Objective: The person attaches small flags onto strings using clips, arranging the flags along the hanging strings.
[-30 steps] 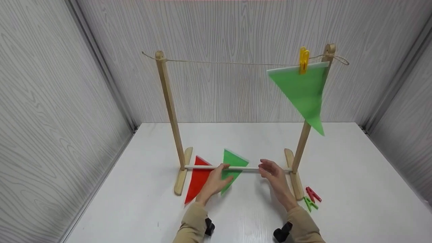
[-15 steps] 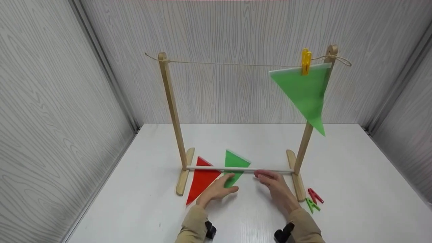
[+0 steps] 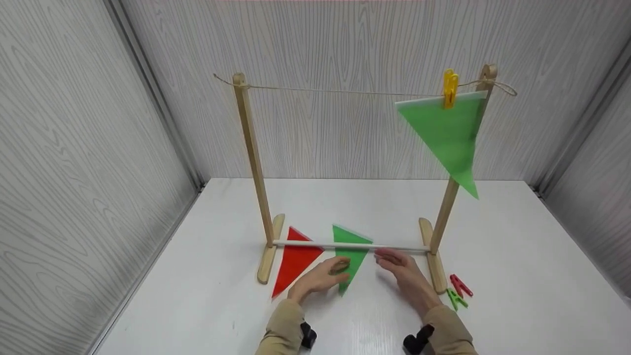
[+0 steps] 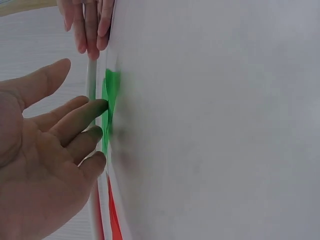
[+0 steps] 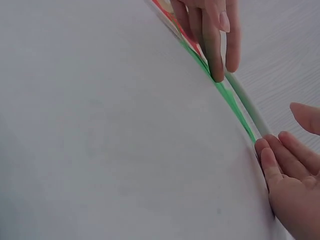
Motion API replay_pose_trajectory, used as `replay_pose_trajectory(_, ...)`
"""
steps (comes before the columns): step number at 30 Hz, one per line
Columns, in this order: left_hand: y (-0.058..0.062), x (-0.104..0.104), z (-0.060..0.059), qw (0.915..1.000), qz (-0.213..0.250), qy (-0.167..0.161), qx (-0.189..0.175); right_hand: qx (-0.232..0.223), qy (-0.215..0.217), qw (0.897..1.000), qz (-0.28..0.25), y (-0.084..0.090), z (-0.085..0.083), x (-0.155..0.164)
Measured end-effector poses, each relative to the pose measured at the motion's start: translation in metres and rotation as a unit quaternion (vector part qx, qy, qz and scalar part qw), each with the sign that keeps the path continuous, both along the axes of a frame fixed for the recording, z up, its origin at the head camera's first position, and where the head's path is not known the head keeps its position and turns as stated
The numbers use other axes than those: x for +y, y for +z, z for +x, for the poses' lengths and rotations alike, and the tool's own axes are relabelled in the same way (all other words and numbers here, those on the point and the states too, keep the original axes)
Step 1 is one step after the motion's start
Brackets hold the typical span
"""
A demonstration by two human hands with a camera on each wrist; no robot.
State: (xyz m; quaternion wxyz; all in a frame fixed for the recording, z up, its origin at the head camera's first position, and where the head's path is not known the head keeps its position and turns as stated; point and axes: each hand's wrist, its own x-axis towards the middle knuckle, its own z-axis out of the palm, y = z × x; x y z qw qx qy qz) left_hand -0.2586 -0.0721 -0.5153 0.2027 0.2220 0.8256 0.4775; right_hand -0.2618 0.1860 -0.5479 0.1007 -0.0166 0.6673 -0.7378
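Only head view shows yellow peg [image 3: 450,88].

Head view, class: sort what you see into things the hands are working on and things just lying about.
In hand:
left hand
right hand
green flag on the table

Lying about:
red flag
red peg
green peg
hung green flag
yellow peg
wooden stand

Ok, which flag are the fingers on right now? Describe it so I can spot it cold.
Find the wooden stand on the white table and follow its low white crossbar. Midway along, a small green flag lies flat under the bar, the left hand touching it. Its neighbour is red; the other green flag hangs pegged on the string.
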Motion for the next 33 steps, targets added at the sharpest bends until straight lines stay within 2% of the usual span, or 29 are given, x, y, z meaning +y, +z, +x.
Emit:
replay_pose_trajectory(3, 0.0, 0.002, -0.001, 0.9995, 0.032, 0.002, -0.003, 0.017, 0.011, 1.0, 0.017, 0.001, 0.001, 0.0)
replay_pose_trajectory(6, 0.0, 0.003, -0.001, 0.9988, 0.045, 0.02, 0.007, 0.029, 0.026, 0.999, 0.034, 0.001, 0.001, 0.0)
replay_pose_trajectory(10, 0.001, 0.004, -0.001, 0.998, 0.017, 0.045, 0.041, 0.046, 0.046, 0.996, 0.063, 0.001, -0.001, 0.0)
replay_pose_trajectory(14, 0.002, 0.005, -0.001, 0.9967, -0.037, 0.031, 0.066, 0.062, 0.059, 0.993, 0.085, 0.001, -0.002, 0.001)
replay_pose_trajectory(18, 0.002, 0.008, 0.001, 0.9947, -0.074, 0.01, 0.07, 0.076, 0.067, 0.991, 0.091, 0.002, -0.001, 0.001)
replay_pose_trajectory(26, 0.001, 0.016, 0.004, 0.9925, -0.072, 0.001, 0.099, 0.11, 0.074, 0.984, 0.121, 0.001, -0.002, 0.001)
replay_pose_trajectory(33, 0.003, 0.021, 0.001, 0.9927, -0.062, 0.014, 0.102, 0.15, 0.071, 0.969, 0.185, 0.003, -0.003, 0.0)
